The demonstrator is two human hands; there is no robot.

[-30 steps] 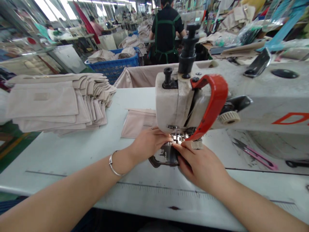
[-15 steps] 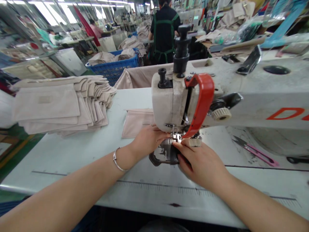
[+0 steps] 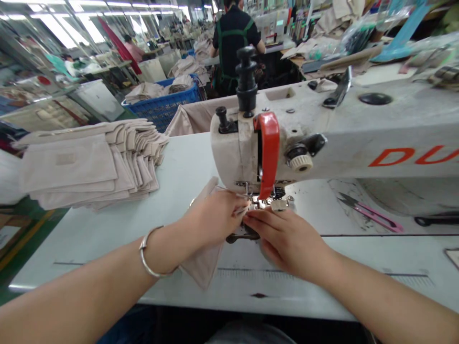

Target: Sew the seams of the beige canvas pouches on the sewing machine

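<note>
My left hand (image 3: 217, 215), with a silver bangle at its wrist, is closed on a beige fabric piece (image 3: 204, 270). The cloth hangs tilted under the palm, one corner toward the table's front, another part showing behind the knuckles. My right hand (image 3: 287, 234) has its fingers together, tips meeting the left fingertips just in front of the presser foot (image 3: 260, 203). What lies under the right fingertips is hidden. Above both hands stands the white sewing machine (image 3: 233, 153) with a red guard (image 3: 269, 153) over the needle area.
A pile of beige sewn pieces (image 3: 71, 167) lies left on the pale table (image 3: 179, 162). Pink-handled thread snips (image 3: 375, 215) rest under the machine arm. Beyond are a blue crate (image 3: 168, 105) of cloth and a person in green apron straps (image 3: 234, 43).
The fabric piece, flat behind my left hand before, is now turned and drawn toward the front. My left hand has lifted with it; both hands appear slightly left as the view shifts.
</note>
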